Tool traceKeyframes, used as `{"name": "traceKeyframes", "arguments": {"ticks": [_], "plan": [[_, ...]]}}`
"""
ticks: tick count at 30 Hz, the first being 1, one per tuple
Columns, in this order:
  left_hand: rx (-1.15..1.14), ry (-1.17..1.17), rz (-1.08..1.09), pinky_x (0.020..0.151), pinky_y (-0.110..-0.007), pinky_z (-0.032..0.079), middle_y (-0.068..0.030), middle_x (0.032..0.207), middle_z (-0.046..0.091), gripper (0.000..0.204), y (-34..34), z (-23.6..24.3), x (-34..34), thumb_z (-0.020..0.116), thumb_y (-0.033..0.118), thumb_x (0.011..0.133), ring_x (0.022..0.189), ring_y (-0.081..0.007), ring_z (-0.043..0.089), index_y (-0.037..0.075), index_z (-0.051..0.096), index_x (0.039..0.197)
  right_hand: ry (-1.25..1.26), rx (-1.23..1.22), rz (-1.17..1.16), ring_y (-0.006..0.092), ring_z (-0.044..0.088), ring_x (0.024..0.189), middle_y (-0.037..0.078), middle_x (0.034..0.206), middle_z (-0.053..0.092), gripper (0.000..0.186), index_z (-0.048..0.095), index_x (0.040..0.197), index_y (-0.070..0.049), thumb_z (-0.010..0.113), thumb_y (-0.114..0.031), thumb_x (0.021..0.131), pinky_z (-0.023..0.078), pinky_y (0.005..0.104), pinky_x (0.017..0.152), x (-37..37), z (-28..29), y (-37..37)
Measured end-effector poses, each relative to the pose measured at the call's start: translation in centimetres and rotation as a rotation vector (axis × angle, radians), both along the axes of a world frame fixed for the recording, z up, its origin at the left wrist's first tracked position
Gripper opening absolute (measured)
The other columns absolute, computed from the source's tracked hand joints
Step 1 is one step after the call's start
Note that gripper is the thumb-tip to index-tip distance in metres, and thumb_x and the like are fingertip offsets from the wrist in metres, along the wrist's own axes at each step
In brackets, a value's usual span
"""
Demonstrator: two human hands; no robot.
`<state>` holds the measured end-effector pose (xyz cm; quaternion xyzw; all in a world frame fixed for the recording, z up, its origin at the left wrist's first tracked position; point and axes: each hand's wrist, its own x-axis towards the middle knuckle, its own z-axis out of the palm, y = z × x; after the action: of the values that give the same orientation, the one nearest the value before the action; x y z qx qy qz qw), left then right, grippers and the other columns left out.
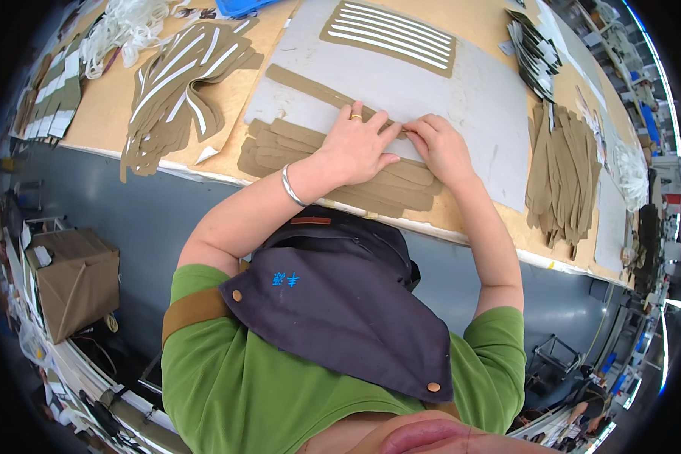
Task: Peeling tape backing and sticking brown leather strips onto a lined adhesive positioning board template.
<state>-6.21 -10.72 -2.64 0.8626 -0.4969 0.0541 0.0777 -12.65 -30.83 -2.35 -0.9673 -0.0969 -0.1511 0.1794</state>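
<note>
A long olive-brown fabric strip (pixel 306 85) lies slantwise across the grey board (pixel 492 121) on the table. My left hand (pixel 359 147), fingers apart, rests on this strip and holds nothing. At the strip's right end my right hand (pixel 439 147) pinches its edge between thumb and fingertips; the fingers partly hide that end. Under my wrists, along the table's near edge, lies a loose pile of similar olive-brown strips (pixel 272 155). Farther off on the board sits a flat olive-brown piece with several white stripes (pixel 390 38).
To the left are a fanned bundle of brown strips with white bands (pixel 181 83) and tangled white cord (pixel 125 34). On the right lie another brown strip pile (pixel 560 174) and a dark bundle (pixel 533 49). A brown covered box (pixel 79 276) stands at lower left.
</note>
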Motion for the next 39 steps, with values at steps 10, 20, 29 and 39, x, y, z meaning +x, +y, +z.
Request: {"name": "traceKeyframes", "arguments": {"ticks": [10,20,29,39], "plan": [[-0.060,-0.010,-0.015,0.102,-0.047,0.038,-0.0117,0.134,0.053,0.053,0.6,-0.8,0.0,0.056,0.044,0.094,0.125,-0.0443,0.047,0.021,0.050,0.141,-0.017,-0.054,0.003,0.0247,0.063,0.093,0.003,0.094,0.066,0.013,0.072,0.097,-0.013,0.066,-0.013,0.085,0.055,0.0370,0.075,-0.1,-0.3,0.0],[-0.063,-0.006,-0.007,0.103,-0.047,0.037,-0.0114,0.135,0.052,0.051,0.7,-0.8,-0.1,0.056,0.043,0.095,0.126,-0.0444,0.047,0.022,0.051,0.141,-0.026,-0.080,0.000,0.0228,0.064,0.090,0.002,0.093,0.065,0.014,0.072,0.098,-0.013,0.067,-0.012,0.085,0.056,0.0355,0.073,-0.4,-0.1,-0.1],[-0.062,-0.018,0.004,0.103,-0.048,0.037,-0.0111,0.136,0.053,0.052,0.7,-0.7,-0.2,0.056,0.042,0.095,0.127,-0.0441,0.049,0.018,0.050,0.140,-0.033,-0.116,-0.026,0.0230,0.063,0.090,0.003,0.094,0.063,0.026,0.070,0.103,-0.014,0.060,-0.006,0.081,0.055,0.0360,0.072,-0.7,-0.1,-0.2],[-0.052,0.023,0.022,0.105,-0.048,0.036,-0.0098,0.134,0.054,0.047,0.8,-0.5,0.0,0.058,0.038,0.094,0.126,-0.0387,0.052,0.014,0.053,0.133,0.137,-0.221,-0.009,0.0233,0.061,0.096,0.003,0.099,0.063,0.033,0.072,0.107,-0.016,0.058,-0.002,0.081,0.054,0.0342,0.076,-1.2,1.3,0.3]]}}
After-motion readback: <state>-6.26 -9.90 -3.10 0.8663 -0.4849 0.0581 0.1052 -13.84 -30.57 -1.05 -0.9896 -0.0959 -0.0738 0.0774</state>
